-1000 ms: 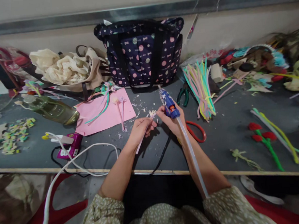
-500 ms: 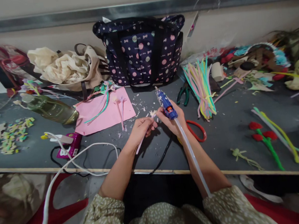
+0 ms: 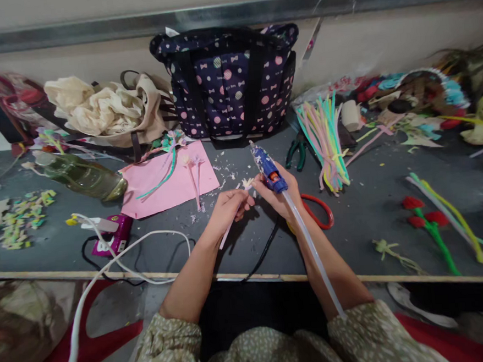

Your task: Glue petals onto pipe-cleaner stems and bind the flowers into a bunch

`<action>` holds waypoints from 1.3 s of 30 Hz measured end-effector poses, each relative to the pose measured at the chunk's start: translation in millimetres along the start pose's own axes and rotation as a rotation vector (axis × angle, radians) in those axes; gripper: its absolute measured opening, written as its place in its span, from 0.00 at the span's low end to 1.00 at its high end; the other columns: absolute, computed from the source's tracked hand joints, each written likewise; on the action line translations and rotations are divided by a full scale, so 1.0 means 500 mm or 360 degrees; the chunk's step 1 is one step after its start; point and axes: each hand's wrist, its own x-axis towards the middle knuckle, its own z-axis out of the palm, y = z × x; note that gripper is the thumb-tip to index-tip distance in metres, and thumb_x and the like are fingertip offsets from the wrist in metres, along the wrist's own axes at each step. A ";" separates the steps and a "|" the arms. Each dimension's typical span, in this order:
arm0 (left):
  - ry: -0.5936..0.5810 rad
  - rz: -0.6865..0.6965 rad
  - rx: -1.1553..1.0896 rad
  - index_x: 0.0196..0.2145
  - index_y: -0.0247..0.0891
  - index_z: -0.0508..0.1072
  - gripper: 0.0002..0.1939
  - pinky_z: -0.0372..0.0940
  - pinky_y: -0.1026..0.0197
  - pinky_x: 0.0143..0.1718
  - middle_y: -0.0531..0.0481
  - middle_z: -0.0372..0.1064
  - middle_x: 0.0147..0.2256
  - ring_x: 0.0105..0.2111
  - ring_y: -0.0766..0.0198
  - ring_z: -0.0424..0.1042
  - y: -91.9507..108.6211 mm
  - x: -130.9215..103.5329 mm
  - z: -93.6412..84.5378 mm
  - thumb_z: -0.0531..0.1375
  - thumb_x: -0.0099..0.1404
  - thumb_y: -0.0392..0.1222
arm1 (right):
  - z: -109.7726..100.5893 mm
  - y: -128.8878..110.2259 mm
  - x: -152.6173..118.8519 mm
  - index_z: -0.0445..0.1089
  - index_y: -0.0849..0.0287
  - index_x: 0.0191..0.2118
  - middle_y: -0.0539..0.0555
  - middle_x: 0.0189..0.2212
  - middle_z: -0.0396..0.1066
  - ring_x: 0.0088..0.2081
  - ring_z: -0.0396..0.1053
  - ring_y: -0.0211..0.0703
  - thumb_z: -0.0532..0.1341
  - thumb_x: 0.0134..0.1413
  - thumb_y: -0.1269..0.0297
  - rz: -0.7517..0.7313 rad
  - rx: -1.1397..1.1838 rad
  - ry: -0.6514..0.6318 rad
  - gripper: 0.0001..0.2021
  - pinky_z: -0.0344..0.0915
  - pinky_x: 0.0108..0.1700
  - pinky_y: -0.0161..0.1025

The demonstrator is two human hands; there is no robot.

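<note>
My left hand [image 3: 231,206] pinches a pale lilac pipe-cleaner flower [image 3: 248,184] near its small cream head; the stem slants down below the palm. My right hand [image 3: 282,197] is wrapped round a blue hot glue gun [image 3: 269,168], its nozzle pointing away from me. A long clear glue stick [image 3: 310,248] trails from the gun's back end over my right forearm. My right thumb reaches the flower head, so both hands meet there. Two similar flowers [image 3: 196,181] lie on a pink sheet [image 3: 159,187] to the left.
A dark patterned bag [image 3: 230,88] stands at the back. Pipe cleaners [image 3: 326,147] lie bundled at right, near green-handled pliers [image 3: 296,152] and red-handled scissors [image 3: 324,214]. At left are a bottle [image 3: 79,176], a purple power socket [image 3: 115,236] with a looping white cable, and cut pieces [image 3: 23,218].
Almost nothing differs. The glue stick's trailing end has shifted slightly to the right; both hands keep their hold on the flower and the glue gun.
</note>
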 end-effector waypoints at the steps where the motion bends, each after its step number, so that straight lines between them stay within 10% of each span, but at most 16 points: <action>1: -0.0003 -0.0003 0.0008 0.24 0.33 0.73 0.14 0.45 0.69 0.14 0.54 0.62 0.18 0.13 0.76 0.51 0.000 0.000 0.000 0.58 0.60 0.46 | 0.001 0.001 0.000 0.66 0.54 0.32 0.47 0.28 0.69 0.27 0.66 0.37 0.64 0.49 0.57 -0.0018 -0.0015 0.0006 0.09 0.64 0.33 0.37; 39: 0.0079 0.0143 -0.0066 0.29 0.36 0.69 0.16 0.54 0.70 0.11 0.56 0.67 0.19 0.12 0.74 0.59 -0.003 0.004 0.002 0.65 0.55 0.52 | 0.002 0.005 -0.003 0.64 0.55 0.36 0.48 0.29 0.69 0.30 0.67 0.38 0.62 0.51 0.59 -0.0030 -0.0305 0.0011 0.08 0.64 0.35 0.37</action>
